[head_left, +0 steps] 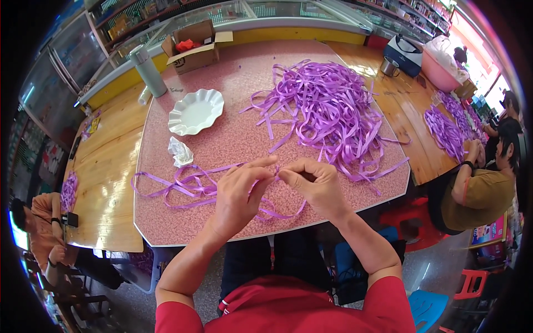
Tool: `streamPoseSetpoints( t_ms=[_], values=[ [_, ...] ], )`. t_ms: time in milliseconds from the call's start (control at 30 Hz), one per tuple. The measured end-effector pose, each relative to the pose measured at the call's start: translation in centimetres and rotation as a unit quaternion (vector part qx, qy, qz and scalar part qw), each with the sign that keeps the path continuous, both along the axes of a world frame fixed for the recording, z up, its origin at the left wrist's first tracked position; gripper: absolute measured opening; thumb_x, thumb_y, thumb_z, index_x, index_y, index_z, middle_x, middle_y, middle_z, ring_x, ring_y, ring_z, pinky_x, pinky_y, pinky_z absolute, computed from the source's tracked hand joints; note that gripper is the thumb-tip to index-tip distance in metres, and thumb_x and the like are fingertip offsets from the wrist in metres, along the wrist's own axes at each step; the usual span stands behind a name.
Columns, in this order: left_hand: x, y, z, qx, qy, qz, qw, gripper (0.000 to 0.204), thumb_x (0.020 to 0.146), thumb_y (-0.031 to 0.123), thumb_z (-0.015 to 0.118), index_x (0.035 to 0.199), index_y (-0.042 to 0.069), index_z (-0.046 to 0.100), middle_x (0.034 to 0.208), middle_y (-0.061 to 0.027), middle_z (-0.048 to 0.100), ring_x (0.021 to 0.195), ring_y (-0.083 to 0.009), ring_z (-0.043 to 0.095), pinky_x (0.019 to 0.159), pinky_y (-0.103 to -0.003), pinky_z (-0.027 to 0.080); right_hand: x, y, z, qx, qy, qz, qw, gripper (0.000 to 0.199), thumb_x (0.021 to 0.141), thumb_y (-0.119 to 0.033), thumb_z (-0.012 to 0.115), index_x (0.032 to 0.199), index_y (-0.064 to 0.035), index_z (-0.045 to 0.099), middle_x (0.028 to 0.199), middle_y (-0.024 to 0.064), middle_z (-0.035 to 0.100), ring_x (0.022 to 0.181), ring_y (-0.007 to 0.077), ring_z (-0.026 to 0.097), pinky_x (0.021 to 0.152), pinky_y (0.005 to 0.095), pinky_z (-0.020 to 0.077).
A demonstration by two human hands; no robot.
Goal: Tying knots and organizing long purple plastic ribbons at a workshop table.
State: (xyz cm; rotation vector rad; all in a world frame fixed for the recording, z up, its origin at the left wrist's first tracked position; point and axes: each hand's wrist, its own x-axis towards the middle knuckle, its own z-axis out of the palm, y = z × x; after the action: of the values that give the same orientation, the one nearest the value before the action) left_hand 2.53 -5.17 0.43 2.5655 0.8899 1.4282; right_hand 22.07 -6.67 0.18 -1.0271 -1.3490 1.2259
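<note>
Hands: a purple ribbon strip [194, 186] is pinched between the left hand [240, 194] and right hand [315, 186], fingertips closed on it at frame centre.
Ribbon in hand: looped strands are trailed leftward across the pink worktop [233, 139].
Progress: judged early; no finished piece can be seen.
Remaining: a large ribbon pile [327, 111] is left untouched, upper right of centre.
Nearby: a white scalloped dish [195, 111] and crumpled paper [180, 151] are set upper left.

Glossy, perhaps plastic ribbon [205, 186]; speckled pink tabletop [233, 139]
</note>
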Motion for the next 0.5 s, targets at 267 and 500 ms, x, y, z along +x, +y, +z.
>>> streamPoseSetpoints(
  t_ms=[267, 500],
  values=[
    [-1.1, -1.2, -1.2, -0.548, -0.312, -0.205, 0.748, 0.012, 0.101, 0.019, 0.060, 0.104, 0.008, 0.055, 0.099, -0.0075, 0.066, 0.075, -0.0138, 0.062, 0.068, -0.026, 0.047, 3.3, 2.9, 0.2, -0.237, 0.286, 0.179, 0.911, 0.008, 0.094, -0.012, 0.069, 0.100, -0.0065, 0.070, 0.077, -0.0029, 0.061, 0.052, -0.0001, 0.035, 0.041, 0.0172, 0.0226],
    [1.0, -2.3, -0.6, -0.492, -0.457, -0.208, 0.711, 0.008, 0.099, 0.013, 0.061, 0.101, 0.007, 0.056, 0.119, -0.0152, 0.069, 0.084, -0.0149, 0.067, 0.070, -0.028, 0.048, 1.6, 2.2, -1.2, -0.237, 0.262, 0.141, 0.925, 0.008, 0.094, -0.013, 0.069, 0.099, -0.0081, 0.071, 0.074, -0.0060, 0.057, 0.052, -0.0006, 0.033, 0.043, 0.0165, 0.0224]
  ],
)
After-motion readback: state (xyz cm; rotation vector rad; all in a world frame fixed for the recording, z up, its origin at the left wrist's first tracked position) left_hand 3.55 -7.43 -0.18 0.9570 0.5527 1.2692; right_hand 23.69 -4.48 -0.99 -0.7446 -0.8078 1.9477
